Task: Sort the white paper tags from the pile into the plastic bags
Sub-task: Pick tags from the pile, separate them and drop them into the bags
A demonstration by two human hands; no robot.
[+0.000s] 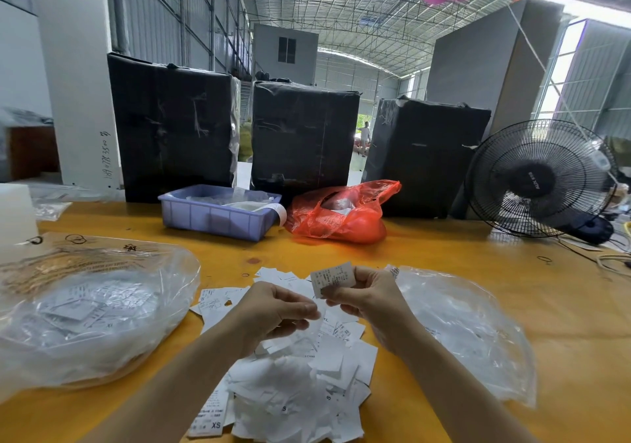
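A pile of white paper tags [300, 381] lies on the yellow table [444, 251] right in front of me. My right hand [365, 296] pinches one printed white tag [333, 279] and holds it up above the pile. My left hand [273, 309] hovers beside it with fingers curled; its fingertips seem to pinch a thin tag edge. A clear plastic bag [88, 309] with several tags inside sits to the left. A second clear plastic bag [471, 326] lies to the right.
A blue plastic tray [211, 217] and a red plastic bag [341, 217] sit further back. Three black wrapped boxes [304, 135] stand behind them. A black fan [543, 180] stands at the right, with cables near the edge.
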